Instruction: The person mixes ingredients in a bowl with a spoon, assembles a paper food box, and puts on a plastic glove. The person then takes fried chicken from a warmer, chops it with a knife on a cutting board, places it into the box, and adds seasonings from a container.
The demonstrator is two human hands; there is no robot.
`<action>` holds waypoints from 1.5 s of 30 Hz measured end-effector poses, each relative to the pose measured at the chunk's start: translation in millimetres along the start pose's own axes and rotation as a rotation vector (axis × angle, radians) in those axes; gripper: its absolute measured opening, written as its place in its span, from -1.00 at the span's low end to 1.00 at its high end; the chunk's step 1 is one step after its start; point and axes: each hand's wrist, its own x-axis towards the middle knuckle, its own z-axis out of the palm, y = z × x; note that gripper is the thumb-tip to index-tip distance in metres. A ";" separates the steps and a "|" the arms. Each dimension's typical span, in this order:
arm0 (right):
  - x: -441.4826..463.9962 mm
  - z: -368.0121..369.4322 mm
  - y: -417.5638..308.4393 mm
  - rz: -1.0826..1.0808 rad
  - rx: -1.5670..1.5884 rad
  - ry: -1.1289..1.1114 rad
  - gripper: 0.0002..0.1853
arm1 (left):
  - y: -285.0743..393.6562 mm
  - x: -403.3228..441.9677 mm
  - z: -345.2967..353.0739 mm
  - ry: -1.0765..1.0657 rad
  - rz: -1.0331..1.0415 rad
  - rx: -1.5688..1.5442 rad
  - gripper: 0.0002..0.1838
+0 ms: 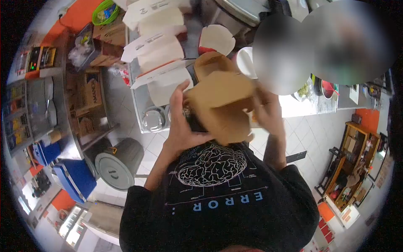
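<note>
In front of my chest, a brown cardboard takeout box [222, 90] is held up between my hands, its flaps partly folded and somewhat blurred. My left hand [181, 126] supports its left side, thumb along the lower edge and fingers raised. At the right side, my right hand [268, 108] grips the box, smeared by motion. Just behind it stands another brown cardboard box [213, 62]. Several open white takeout boxes [163, 88] line the left part of the counter. Near my left hand, a round metal container [153, 119] sits at the counter's front edge.
A red-and-white carton [217, 39] and a white bowl [245, 62] stand farther back. A large metal pot [241, 10] is at the top. Left of me are a grey lidded bin [115, 168] and a blue cooler [75, 180]. A blurred patch hides the upper right.
</note>
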 end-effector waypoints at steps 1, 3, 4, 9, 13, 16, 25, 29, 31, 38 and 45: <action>-3.4 -11.2 27.9 0.127 0.280 0.107 -0.50 | 6.9 4.5 4.2 0.009 -0.031 -0.106 0.44; -17.1 -34.0 81.7 -0.454 -0.455 0.484 -0.43 | 8.7 6.9 3.2 0.040 -0.062 -0.212 0.46; -18.6 -63.0 97.9 -0.424 0.185 0.256 -0.41 | 5.9 5.0 -3.2 -0.011 -0.121 -0.168 0.46; -23.4 -88.6 90.9 -0.326 0.876 0.245 -0.30 | -32.0 -15.8 -20.8 -0.171 -0.363 -0.062 0.07; -8.3 -73.3 62.0 -0.510 1.294 -0.095 -0.45 | -53.3 -28.9 -12.1 -0.117 -0.492 -0.174 -0.42; -10.5 -79.0 76.3 -0.330 1.293 0.224 -0.48 | -82.0 -48.2 10.7 -0.073 -0.598 -0.226 -0.54; 4.6 -105.6 105.2 -0.196 1.211 0.170 -0.55 | -41.9 -38.3 28.1 -0.331 -0.456 -0.109 0.17; 18.2 -68.0 38.2 -0.359 1.198 -0.225 -0.54 | -40.8 -33.2 25.6 -0.472 -0.614 -0.237 0.19; 19.1 -64.4 31.9 -0.349 1.144 -0.146 -0.56 | -44.0 -37.1 28.0 -0.447 -0.566 -0.204 0.15; 13.8 -63.7 44.4 -0.221 1.118 0.138 -0.51 | -59.2 -42.6 7.0 -0.341 -0.649 -0.474 -0.13; 10.4 -60.0 56.9 -0.331 0.937 0.239 -0.55 | -80.5 -66.3 -34.1 -0.116 -0.682 -0.275 -0.43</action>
